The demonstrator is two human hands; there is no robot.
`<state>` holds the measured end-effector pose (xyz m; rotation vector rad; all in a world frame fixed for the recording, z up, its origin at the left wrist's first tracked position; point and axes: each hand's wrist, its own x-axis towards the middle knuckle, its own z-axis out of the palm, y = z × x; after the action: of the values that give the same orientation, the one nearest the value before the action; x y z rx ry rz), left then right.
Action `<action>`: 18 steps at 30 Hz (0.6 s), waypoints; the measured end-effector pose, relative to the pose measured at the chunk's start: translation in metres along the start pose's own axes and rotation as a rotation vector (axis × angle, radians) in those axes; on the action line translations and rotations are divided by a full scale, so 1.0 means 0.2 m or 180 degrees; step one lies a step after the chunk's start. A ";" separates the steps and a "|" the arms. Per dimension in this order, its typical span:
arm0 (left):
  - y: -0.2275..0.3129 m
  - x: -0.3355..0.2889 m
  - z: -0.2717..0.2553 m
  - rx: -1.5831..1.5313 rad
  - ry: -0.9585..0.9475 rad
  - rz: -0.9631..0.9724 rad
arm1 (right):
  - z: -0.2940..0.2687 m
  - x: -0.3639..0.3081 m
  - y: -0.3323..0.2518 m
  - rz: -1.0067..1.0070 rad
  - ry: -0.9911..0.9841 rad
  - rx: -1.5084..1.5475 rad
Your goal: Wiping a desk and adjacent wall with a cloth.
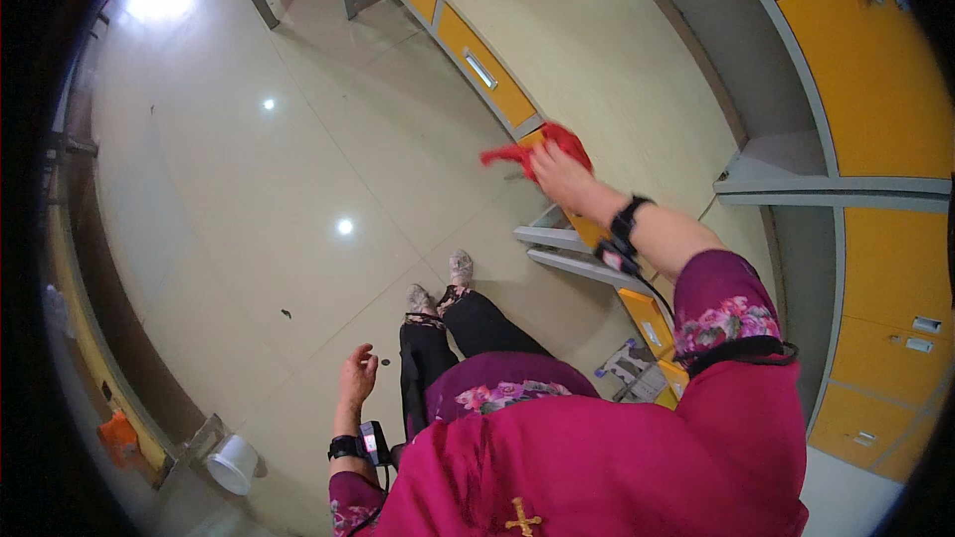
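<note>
My right hand (560, 171) is closed on a red cloth (567, 142) at the edge of a pale tabletop (607, 60). One end of the cloth sticks out to the left past the edge, over a yellow drawer front. My left hand (358, 373) hangs low beside my legs, away from any furniture. Its fingers are apart and slightly bent, with nothing in them. A band with a small device sits on each of my wrists.
Yellow drawers (487, 65) with grey framing run beneath the tabletop. Yellow cabinets (885, 288) stand on the right. At lower left, a white bucket (233, 464) is beside another bench, where an orange cloth (119, 438) hangs. Small dark bits lie on the tiled floor (229, 219).
</note>
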<state>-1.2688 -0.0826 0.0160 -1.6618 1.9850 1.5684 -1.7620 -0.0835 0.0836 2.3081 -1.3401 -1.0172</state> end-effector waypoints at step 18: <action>-0.36 -0.13 0.05 -0.0339 0.0065 -0.0415 | -0.02 0.01 -0.11 0.0419 -0.0242 0.0405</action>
<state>-1.2078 -0.0479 -0.0158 -1.8128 1.7907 1.6426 -1.7439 -0.0733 0.0732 2.2550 -1.6072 -1.0141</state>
